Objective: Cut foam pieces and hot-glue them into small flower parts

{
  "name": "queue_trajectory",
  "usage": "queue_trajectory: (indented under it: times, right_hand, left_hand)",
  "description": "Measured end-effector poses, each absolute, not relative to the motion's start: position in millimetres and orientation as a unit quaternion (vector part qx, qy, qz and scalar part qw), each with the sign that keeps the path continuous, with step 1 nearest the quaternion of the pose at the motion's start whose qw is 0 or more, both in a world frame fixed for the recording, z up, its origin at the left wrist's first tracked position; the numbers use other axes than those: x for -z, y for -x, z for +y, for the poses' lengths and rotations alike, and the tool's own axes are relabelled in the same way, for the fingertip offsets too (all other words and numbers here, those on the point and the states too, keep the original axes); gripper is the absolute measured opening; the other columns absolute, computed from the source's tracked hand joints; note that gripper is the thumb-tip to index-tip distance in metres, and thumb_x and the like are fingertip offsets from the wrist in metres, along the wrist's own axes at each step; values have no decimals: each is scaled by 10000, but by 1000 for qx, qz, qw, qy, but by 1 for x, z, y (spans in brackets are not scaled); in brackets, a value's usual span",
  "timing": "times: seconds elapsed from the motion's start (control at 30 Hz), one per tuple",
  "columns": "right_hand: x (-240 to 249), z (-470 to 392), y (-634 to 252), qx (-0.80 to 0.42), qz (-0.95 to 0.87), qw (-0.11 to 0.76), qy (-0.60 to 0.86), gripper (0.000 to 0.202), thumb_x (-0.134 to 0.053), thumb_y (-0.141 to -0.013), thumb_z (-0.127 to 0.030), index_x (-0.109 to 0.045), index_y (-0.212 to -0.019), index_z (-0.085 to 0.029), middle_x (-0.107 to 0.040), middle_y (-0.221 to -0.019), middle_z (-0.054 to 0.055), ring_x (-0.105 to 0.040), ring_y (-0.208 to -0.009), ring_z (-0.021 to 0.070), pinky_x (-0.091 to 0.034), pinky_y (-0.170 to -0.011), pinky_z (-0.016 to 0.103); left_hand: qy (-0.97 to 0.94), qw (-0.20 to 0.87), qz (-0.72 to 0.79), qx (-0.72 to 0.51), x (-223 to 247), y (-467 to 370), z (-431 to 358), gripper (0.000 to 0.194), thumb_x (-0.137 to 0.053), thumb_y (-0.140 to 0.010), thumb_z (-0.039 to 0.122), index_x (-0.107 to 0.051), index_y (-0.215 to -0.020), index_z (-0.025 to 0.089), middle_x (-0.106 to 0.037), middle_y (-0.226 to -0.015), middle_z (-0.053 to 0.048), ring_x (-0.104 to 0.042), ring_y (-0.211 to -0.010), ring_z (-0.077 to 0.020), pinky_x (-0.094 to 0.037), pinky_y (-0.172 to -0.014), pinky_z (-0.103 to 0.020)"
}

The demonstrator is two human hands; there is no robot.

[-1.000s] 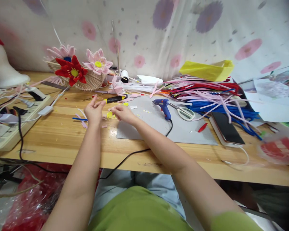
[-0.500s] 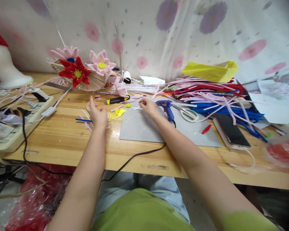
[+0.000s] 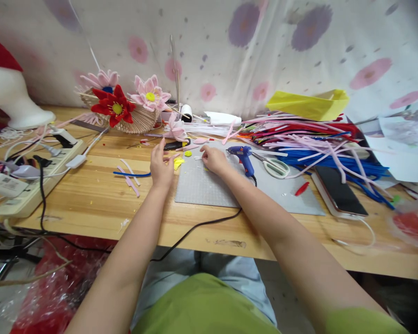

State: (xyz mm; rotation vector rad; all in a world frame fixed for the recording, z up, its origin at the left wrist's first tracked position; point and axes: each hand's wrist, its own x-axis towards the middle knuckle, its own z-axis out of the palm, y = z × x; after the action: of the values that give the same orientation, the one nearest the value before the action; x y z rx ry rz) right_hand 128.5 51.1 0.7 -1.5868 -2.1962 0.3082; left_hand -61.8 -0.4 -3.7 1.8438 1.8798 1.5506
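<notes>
My left hand [image 3: 162,164] is beside the grey cutting mat's left edge, fingers raised and apart, holding nothing visible. It partly covers some yellow scraps [image 3: 179,162] and is close to a black-and-yellow utility knife [image 3: 176,145]. Over the grey mat [image 3: 209,192], my right hand [image 3: 214,160] has its fingers curled together; whatever may be between them is too small to name. Thin white pieces [image 3: 198,158] and a small yellow disc [image 3: 188,154] lie by its fingertips. To its right rests a blue glue gun [image 3: 243,157], with white-handled scissors [image 3: 277,167] beyond.
Bundles of coloured pipe cleaners [image 3: 299,134] lie at the back right, near a phone [image 3: 339,190]. A woven fan with felt-like flowers [image 3: 116,109] stands at the back left. A power strip [image 3: 38,178] with cables occupies the left. The glue gun's black cord [image 3: 198,225] crosses the front edge.
My left hand has moved right, from beside the blue and pink strips to the yellow scraps. My right hand stays over the mat. The whole view has shifted slightly.
</notes>
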Motion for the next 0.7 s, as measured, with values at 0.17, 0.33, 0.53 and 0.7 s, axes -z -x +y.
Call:
queue_trajectory:
  times: [0.17,0.33,0.53,0.7]
  right_hand:
    - [1,58,-136,-205,-738,282,577,352,-508,-721,-96,-567,-1046,-218,-690,-874,2,-627,-831,155,-441,-768,286]
    - [-4,63,-141,-287,-696,341,563,302,-540,-693,-93,-568,-980,-184,-676,-820,-2,-628,-775,129,-456,-750,267]
    - [-20,35,-142,-284,-760,315,493,302,-553,-709,-107,-563,-998,-194,-679,-838,-1,-620,-765,119,-456,-747,257]
    - [-15,15,-146,-221,-825,238,462,319,-530,-738,-110,-566,-1040,-207,-688,-863,5,-604,-753,130,-440,-731,261]
  left_hand:
    - [-567,155,590,-553,13,58,4,494,-564,-811,221,-514,-1302,237,-678,-1102,-59,-668,-901,-152,-546,-760,-263]
    - [-573,153,581,-558,19,60,8,430,-593,-802,244,-585,-1231,233,-603,-1260,-75,-675,-896,-157,-544,-744,-261]
    - [-585,99,640,-488,4,49,-4,437,-599,-797,394,-609,-1200,224,-713,-863,-31,-649,-745,-158,-505,-718,-280]
    - [-721,30,591,-361,-3,23,-18,438,-595,-789,395,-618,-1178,196,-666,-989,-84,-579,-1025,-226,-436,-910,-335]
